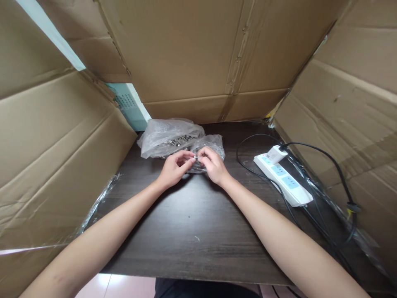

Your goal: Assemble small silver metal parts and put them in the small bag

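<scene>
My left hand (176, 167) and my right hand (212, 164) meet above the dark wooden table (186, 231). Between their fingertips is a small silvery screw (196, 157), pinched from both sides; its finer detail is too small to make out. Just behind my left hand lies a large clear plastic bag (167, 129), its mouth open on a heap of loose metal screws (181, 140). A smaller clear plastic bag (217, 142) sits beneath and behind my right hand, partly covered by it, and its contents are hard to tell.
To the right rests a white power strip (283, 178) with a white plug adapter (276, 154) and black cables (328, 159) looping around it. Cardboard walls (192, 54) enclose the table at the back and both sides. A pale blue printed box (130, 105) shows at the back left.
</scene>
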